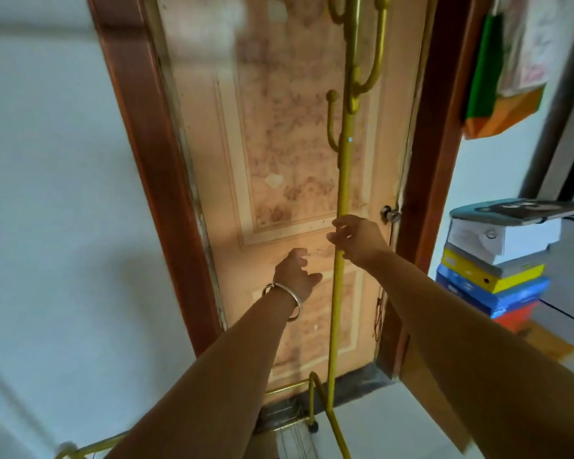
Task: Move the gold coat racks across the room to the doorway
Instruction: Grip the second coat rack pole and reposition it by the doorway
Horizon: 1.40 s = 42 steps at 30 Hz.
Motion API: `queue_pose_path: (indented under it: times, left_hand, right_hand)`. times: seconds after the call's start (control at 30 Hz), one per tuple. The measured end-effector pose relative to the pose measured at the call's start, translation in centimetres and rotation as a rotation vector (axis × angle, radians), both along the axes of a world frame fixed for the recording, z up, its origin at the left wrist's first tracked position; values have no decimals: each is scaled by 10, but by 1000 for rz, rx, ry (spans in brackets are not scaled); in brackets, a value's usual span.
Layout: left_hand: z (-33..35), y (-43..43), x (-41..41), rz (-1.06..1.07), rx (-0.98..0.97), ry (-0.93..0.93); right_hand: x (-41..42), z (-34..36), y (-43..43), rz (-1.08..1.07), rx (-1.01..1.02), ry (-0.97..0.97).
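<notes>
One gold coat rack [340, 200] stands in front of a closed door [272, 167], pole upright, long axis vertical, running from the floor up past the top edge of the view. Slight lean in the picture, top toward the right; the wide-angle lens may account for it. Hooks curve upward off the pole: one ball-tipped hook [331, 120] on its left side at mid-height, more near the top. Curved base legs [315, 405] splay out at the door's foot, on the pale floor by the dark threshold [355, 385].

Right hand [357, 238]: at the pole about level with the door knob [390, 214], fingers curled loosely about it, thumb side toward the door. Motion blur here; firm grip or light touch, cannot tell.

Left hand [295, 274]: lower and left of the pole, fingers spread and relaxed, holding nothing, near the pole but apart from it. Silver bangle [284, 301] on that wrist.

Second gold frame [90, 448] shows at the bottom left corner, partly hidden under the left forearm.

Door frame [136, 154] is dark red-brown wood. Right of it, a stack of boxes [497, 263], white, yellow, blue and red. Print on them is too small and blurred to read. A green and orange bag [497, 81] hangs above the stack.
</notes>
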<state>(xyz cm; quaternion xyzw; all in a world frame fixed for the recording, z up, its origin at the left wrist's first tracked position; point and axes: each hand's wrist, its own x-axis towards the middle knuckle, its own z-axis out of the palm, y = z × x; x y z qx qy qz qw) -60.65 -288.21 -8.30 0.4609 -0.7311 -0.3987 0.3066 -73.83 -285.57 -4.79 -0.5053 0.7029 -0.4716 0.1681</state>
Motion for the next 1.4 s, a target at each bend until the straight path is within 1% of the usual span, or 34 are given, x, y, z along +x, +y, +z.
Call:
queue_pose_path:
  times: [0.03, 0.17, 0.27, 0.37, 0.5, 0.67, 0.8, 0.97, 1.07, 1.2, 1.3, 1.4]
  left_hand:
    - [-2, -6, -13, -12, -5, 1]
    - [-9, -34, -54, -15, 82, 59]
    - [-11, -59, -77, -42, 78, 1]
    - [-13, -81, -91, -70, 59, -27]
    - [-17, -99, -110, -104, -20, -90]
    - [-19, -120, -121, -82, -14, -37]
    - [-17, -133, -124, -18, -20, -35]
    - [-11, -138, -124, 0, -15, -48]
    - [-7, -133, -125, 12, 17, -52]
    - [-9, -128, -126, 32, 10, -72]
    - [-10, -120, -128, 63, -8, -86]
    - [-10, -112, -131, 121, -44, -155]
  right_hand:
    - [-11, 2, -2, -26, -9, 22]
    - [-43, 5, -19, -67, 19, 42]
    - [-61, 11, -37, -37, 23, 52]
    - [-72, 17, -52, 45, 13, -17]
    - [-81, 18, -73, 225, 43, -74]
    - [-93, 22, -100, 378, 46, -71]
    - [-98, 22, -118, 420, 26, -95]
    - [-101, 22, -135, 454, 36, -144]
    - [-103, 21, -136, 482, 45, -145]
    - [-105, 19, -132, 495, 49, -139]
    - [-105, 17, -127, 490, 37, -97]
    - [-104, 16, -120, 466, 30, -23]
